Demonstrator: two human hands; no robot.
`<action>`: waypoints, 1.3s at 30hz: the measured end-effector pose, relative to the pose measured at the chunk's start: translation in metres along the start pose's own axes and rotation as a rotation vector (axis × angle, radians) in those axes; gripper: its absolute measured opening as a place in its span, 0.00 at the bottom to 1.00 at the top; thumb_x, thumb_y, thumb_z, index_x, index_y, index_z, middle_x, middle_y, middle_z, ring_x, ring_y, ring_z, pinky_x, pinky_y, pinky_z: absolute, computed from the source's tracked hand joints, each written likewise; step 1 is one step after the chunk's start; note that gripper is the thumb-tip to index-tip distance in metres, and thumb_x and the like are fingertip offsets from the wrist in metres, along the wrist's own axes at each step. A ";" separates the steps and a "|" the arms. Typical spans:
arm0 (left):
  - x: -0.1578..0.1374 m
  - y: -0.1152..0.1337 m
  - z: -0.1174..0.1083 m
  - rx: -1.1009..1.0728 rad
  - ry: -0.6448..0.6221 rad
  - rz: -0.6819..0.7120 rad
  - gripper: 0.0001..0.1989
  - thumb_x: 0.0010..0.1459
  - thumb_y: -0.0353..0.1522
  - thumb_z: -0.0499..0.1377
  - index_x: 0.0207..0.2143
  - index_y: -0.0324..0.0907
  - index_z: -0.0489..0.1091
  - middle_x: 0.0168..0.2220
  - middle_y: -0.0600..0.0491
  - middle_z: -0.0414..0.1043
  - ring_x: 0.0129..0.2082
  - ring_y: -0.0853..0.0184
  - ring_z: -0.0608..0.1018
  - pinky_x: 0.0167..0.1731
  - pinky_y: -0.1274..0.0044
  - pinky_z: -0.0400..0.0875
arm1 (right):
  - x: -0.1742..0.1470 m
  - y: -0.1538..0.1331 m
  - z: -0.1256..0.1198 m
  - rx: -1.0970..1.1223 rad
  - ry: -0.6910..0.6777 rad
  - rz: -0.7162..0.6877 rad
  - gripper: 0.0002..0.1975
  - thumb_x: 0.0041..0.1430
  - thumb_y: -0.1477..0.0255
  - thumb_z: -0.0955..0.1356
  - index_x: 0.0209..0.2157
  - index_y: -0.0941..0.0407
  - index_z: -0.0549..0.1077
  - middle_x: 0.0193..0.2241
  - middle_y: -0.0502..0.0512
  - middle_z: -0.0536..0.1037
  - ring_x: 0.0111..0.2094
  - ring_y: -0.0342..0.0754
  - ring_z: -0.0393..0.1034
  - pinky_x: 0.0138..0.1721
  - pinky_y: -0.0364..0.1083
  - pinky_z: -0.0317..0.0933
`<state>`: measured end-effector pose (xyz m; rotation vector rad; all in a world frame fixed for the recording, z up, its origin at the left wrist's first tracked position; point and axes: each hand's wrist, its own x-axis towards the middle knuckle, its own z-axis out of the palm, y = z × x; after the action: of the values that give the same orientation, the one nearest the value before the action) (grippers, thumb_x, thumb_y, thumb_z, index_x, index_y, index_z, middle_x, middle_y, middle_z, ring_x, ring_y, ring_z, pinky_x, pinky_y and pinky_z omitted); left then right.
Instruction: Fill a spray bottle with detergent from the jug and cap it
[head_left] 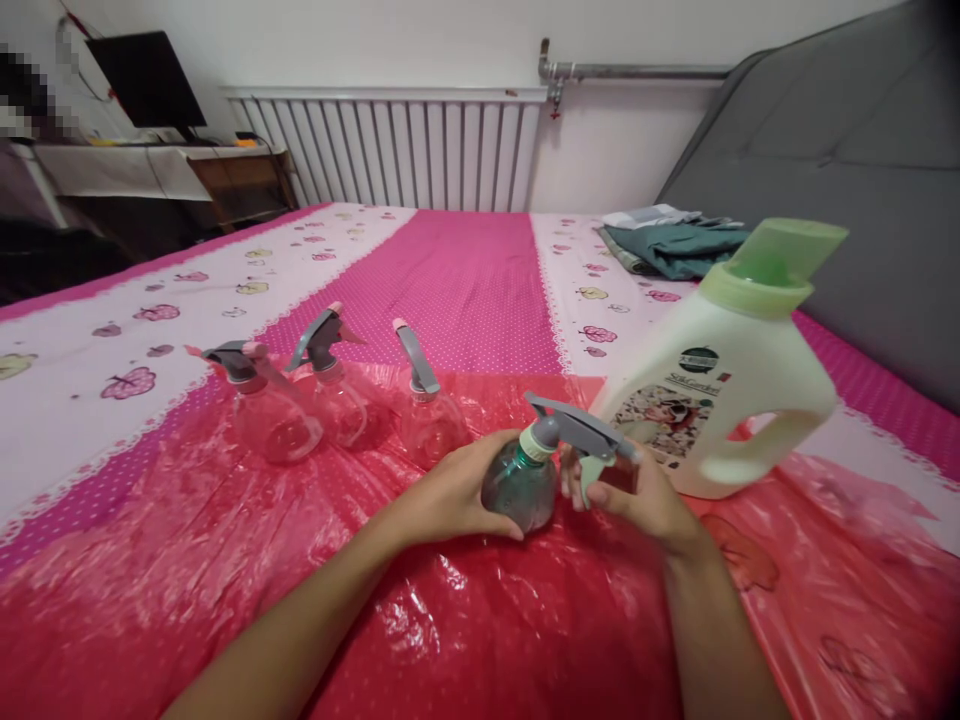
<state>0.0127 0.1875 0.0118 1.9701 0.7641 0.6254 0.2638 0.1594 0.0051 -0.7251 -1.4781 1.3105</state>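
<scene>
A small spray bottle (523, 490) with a clear green body, pale green collar and grey head stands tilted a little in front of me. My left hand (457, 495) wraps round its body from the left. My right hand (634, 495) closes about the pale green trigger (592, 480), thumb on the near side, fingers partly hidden behind the spray head. To the left are three clear pink spray bottles with grey heads: one at the far left (274, 425), one in the middle (341, 405) and one closest to my left hand (431, 425).
A large cream detergent jug (720, 400) with a green cap stands close by my right hand. Red plastic sheeting (480, 640) covers the near part of the bed. Folded clothes (675, 245) lie farther back, beside a grey headboard (817, 130). A radiator (397, 150) lines the wall.
</scene>
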 end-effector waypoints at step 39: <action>0.014 0.013 0.010 0.191 0.016 -0.019 0.45 0.41 0.33 0.79 0.62 0.49 0.68 0.51 0.47 0.80 0.46 0.46 0.81 0.47 0.58 0.74 | 0.004 -0.010 -0.012 -0.086 0.028 -0.042 0.27 0.52 0.43 0.77 0.33 0.53 0.73 0.22 0.48 0.72 0.24 0.44 0.65 0.27 0.45 0.61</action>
<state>0.0325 0.1867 0.0199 2.1308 0.8789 0.5750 0.2751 0.1649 0.0147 -0.7609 -1.5267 1.2073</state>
